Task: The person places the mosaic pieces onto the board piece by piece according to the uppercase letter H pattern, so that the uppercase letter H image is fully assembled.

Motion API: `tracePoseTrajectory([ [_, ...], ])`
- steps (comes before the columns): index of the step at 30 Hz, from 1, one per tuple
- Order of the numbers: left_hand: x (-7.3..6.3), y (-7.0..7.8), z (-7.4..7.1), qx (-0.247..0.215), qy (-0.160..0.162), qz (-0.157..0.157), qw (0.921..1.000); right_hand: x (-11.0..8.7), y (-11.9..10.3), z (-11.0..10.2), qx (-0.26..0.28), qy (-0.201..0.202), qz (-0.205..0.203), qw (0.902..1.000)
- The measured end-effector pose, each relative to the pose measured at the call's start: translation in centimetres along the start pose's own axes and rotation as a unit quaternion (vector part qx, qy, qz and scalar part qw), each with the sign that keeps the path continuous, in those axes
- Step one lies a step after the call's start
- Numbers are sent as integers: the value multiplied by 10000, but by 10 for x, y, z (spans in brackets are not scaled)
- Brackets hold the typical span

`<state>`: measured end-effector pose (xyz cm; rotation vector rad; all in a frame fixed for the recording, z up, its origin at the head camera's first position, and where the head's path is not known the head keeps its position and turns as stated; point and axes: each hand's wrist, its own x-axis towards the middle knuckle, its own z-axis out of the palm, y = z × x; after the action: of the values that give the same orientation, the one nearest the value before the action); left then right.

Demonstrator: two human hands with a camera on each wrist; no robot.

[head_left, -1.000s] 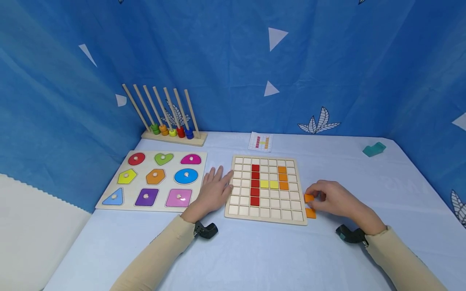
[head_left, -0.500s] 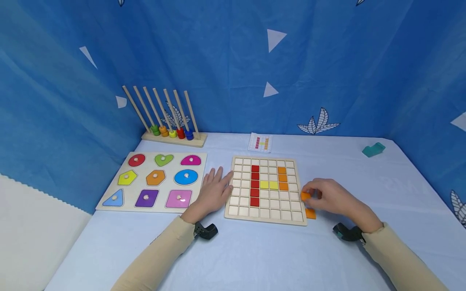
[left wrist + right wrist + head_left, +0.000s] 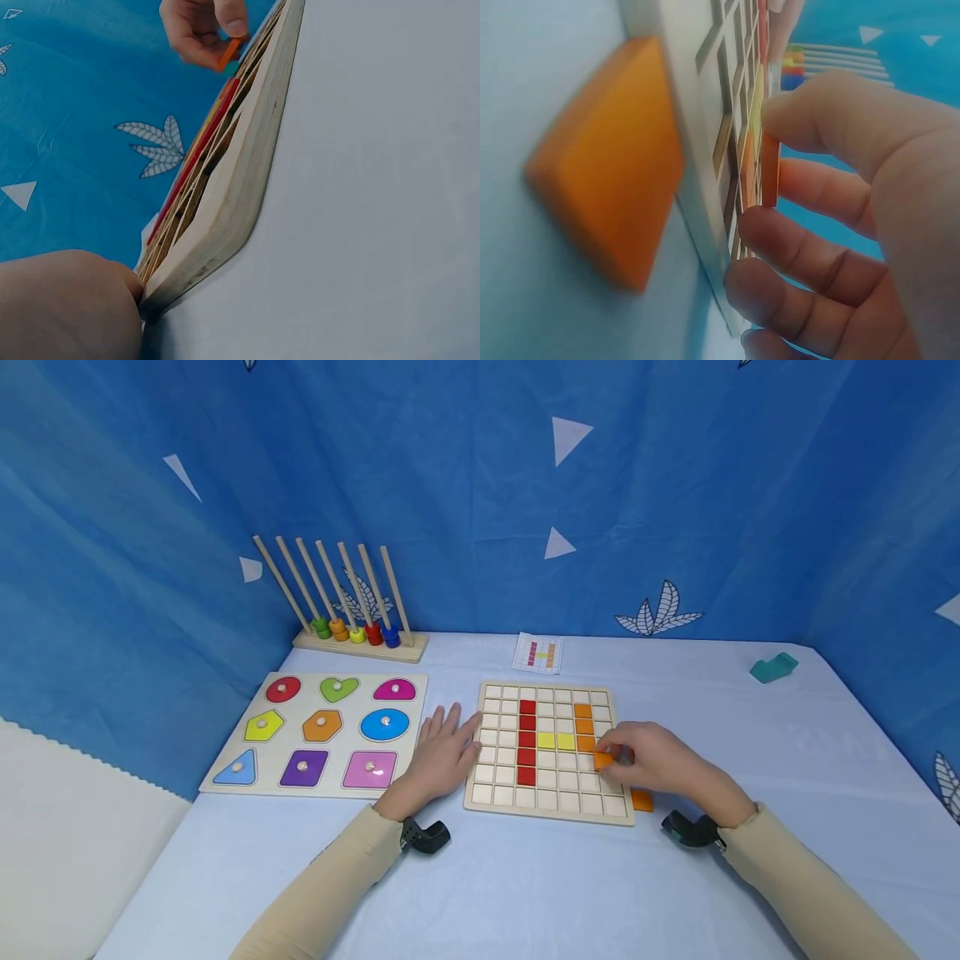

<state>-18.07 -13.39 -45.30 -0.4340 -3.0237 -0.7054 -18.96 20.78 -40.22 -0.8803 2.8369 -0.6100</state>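
Note:
A square wooden grid board lies on the table, with a column of red tiles, a short row of yellow tiles and an orange column set in it. My right hand pinches an orange tile between thumb and fingers, just over the board's right part, below the orange column. Another orange tile lies on the table beside the board's right edge. My left hand rests with fingers spread at the board's left edge, touching it.
A shape puzzle board with knobbed pieces lies left. Behind it stands a peg rack with coloured rings. A pattern card sits behind the grid board, and a teal object lies at the back right.
The right hand has lifted the orange tile from the table beside the board and carried it left over the grid. My left hand has stayed in place.

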Motion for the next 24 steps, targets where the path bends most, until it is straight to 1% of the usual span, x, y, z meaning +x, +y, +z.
tracePoseTrajectory([
  [3, 0, 0, 0, -3, -6, -9, 10000, 4, -1, 3, -56, 24, -137, 9999],
  [8, 0, -1, 1, 17, -6, -1, 10000, 11, -3, 9, -193, 38, -183, 9996],
  [13, -1, 0, 0, 26, 2, 2, 10000, 16, -5, 11, -103, -12, -267, 9996],
  [17, -1, 0, 0, 29, -17, -2, 10000, 17, -6, 11, -117, -60, -251, 9996],
  [24, -1, 0, -1, 33, -20, 5, 10000, 18, -7, 11, -148, -29, -196, 9997],
])
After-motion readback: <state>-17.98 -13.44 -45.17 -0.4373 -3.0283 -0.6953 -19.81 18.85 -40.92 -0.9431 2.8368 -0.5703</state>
